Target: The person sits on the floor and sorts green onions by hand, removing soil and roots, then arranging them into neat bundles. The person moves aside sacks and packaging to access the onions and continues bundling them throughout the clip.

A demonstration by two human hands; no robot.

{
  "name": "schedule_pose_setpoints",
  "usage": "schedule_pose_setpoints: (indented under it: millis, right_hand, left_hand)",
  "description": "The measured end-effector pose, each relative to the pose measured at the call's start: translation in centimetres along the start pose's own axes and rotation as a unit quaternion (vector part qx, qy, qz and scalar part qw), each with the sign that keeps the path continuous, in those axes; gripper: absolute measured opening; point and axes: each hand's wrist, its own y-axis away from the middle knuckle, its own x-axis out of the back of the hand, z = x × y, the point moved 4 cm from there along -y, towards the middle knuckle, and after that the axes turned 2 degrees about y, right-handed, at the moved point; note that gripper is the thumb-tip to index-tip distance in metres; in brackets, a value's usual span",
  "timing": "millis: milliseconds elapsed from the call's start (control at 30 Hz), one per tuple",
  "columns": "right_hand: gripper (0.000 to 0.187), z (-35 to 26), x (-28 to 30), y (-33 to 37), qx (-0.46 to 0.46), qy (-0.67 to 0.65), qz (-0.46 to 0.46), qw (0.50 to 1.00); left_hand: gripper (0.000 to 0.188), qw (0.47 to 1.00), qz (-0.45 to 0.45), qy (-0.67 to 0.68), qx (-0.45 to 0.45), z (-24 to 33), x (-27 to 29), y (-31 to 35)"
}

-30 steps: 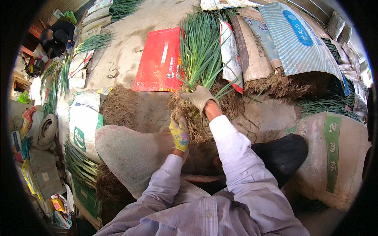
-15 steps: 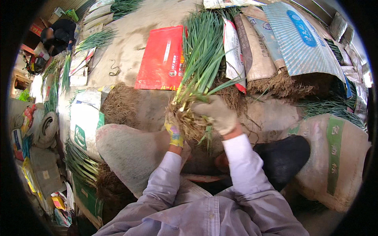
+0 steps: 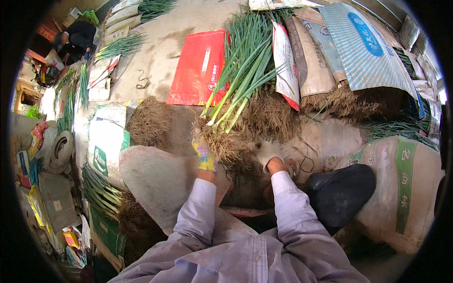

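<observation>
A bunch of green onions (image 3: 240, 92) slants away in front of me, with white stalk bases and shaggy brown roots (image 3: 226, 144) nearest me. My left hand (image 3: 204, 154), in a glove with a yellow patterned cuff, is closed at the left side of the root end; the roots partly hide its fingers. To the right of those roots and lower is my right hand (image 3: 270, 154), in a pale glove. Motion smears its fingers, and I cannot make out anything in it. More rooty onions (image 3: 273, 115) lie just behind the bunch.
A red sack (image 3: 196, 70) lies left of the bunch. Blue-striped sacking (image 3: 368, 47) covers onions at the right. A white-and-green sack (image 3: 107, 146) and another onion bundle (image 3: 101, 193) are at my left. A person (image 3: 78, 40) crouches at the far left.
My right hand has moved down from the stalk bases to beside the roots. The stalk bases look barer and paler, and loose leaves no longer hang over them. My left hand stays at the root end.
</observation>
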Motion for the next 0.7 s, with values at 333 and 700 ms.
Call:
schedule_pose_setpoints:
  millis: [333, 700]
  right_hand:
    - [0.056, -11.8, 3.9, 2.7, 0.161, -0.246, 0.161, 0.942]
    - [0.015, -9.3, 5.5, 5.5, 0.266, -0.494, -0.255, 0.788]
  left_hand:
    - [0.046, 0.957, -0.104, -0.207, -0.174, 0.4, -2.1, 2.0]
    - [0.029, 0.989, -0.128, -0.072, -0.029, -1.3, 0.5, -0.5]
